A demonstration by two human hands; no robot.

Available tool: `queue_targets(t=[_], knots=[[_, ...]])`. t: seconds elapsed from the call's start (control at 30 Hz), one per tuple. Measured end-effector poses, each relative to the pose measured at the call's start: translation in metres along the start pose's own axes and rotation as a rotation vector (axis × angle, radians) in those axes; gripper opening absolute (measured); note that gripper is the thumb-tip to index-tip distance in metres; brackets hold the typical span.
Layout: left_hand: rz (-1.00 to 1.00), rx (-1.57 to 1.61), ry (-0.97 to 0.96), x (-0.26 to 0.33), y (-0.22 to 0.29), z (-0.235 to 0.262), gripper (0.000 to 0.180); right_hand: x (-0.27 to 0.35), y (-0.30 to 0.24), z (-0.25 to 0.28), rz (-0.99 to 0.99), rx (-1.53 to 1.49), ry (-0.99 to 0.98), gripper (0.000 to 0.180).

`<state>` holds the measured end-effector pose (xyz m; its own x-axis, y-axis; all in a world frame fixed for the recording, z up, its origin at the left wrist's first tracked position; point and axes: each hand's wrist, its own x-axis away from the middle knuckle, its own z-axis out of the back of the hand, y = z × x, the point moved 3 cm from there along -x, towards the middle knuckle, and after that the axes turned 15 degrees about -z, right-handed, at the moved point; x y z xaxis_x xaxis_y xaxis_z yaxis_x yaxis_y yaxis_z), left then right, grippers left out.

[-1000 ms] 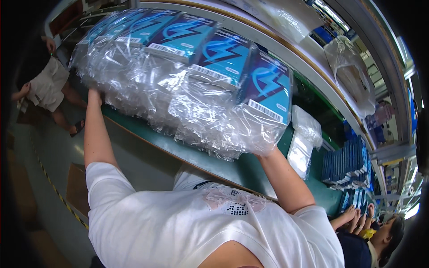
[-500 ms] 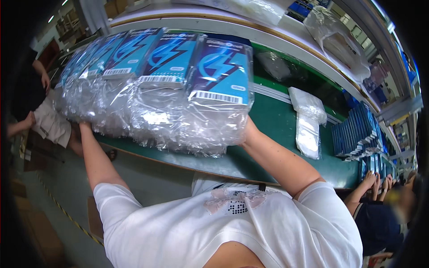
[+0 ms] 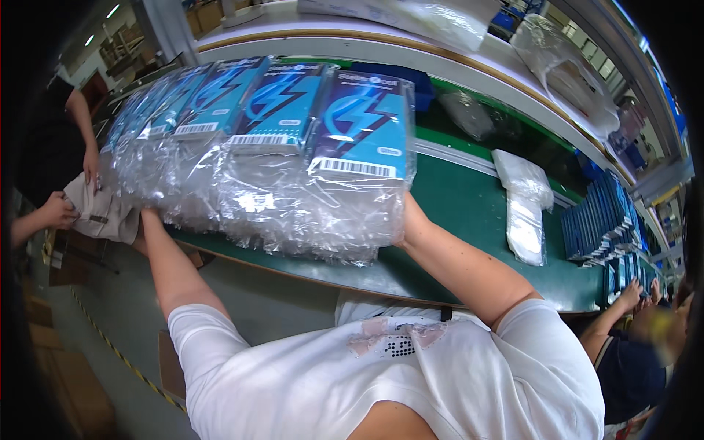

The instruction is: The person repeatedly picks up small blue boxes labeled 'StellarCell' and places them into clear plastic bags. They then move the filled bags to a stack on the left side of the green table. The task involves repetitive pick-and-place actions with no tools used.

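Note:
A long row of flat blue boxes [image 3: 358,125] in clear plastic bags spans the space before me, leaning one behind another. Loose crinkled ends of the clear bags [image 3: 271,199] hang down toward me. My left hand [image 3: 149,214] supports the far left end of the row from below; its fingers are hidden by the plastic. At the right end my right hand [image 3: 409,218] presses against the bags, fingers out of sight behind them. Between them, both hands hold the row over the green worktable [image 3: 458,198].
Clear plastic bags [image 3: 523,213] lie on the table to the right, beside stacked blue boxes [image 3: 598,224]. A shelf [image 3: 381,45] runs above the back. Co-workers' hands show at left [image 3: 59,211] and far right [image 3: 629,295]. Yellow-black tape [image 3: 121,357] marks the floor.
The whole view has shifted a little, so the table and shelf sit farther right and lower. The bagged row stays between my hands. The left co-worker's arms have moved.

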<state>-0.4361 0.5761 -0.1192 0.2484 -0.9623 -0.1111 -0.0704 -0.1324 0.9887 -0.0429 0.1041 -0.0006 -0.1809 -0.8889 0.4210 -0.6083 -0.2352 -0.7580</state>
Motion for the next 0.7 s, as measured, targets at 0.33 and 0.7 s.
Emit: queue_targets(t=[0.33,0.7], knots=[[-0.248,-0.631,-0.106,-0.064,-0.033,0.091,0.053,-0.008,0.002,-0.004,-0.014,0.095,-0.057,0.073],[-0.462,0.069,0.042,0.267,0.017,0.059,0.032,0.039,0.037,0.037,-0.032,-0.003,0.146,0.09]])
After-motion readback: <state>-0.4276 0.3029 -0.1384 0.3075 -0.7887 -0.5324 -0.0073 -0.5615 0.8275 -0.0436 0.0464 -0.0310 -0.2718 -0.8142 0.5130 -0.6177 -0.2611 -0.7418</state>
